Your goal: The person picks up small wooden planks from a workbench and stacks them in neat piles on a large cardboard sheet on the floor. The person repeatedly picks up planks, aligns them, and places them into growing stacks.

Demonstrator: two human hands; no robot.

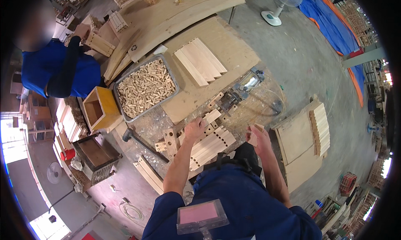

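My left hand is closed at the near end of a short pale wood piece, which lies toward a metal machine at the bench's far side. My right hand grips a small pale wood piece above the bench's right edge. Between my hands and close to my body lies a row of wood strips with dark holes along their ends. Left of them stand drilled wood blocks. The fingertips of my left hand are partly hidden.
A grey tray full of wooden dowels stands at the left, near a hammer and a yellow box. More strips lie on the far board, others on a right-hand panel. A co-worker stands far left.
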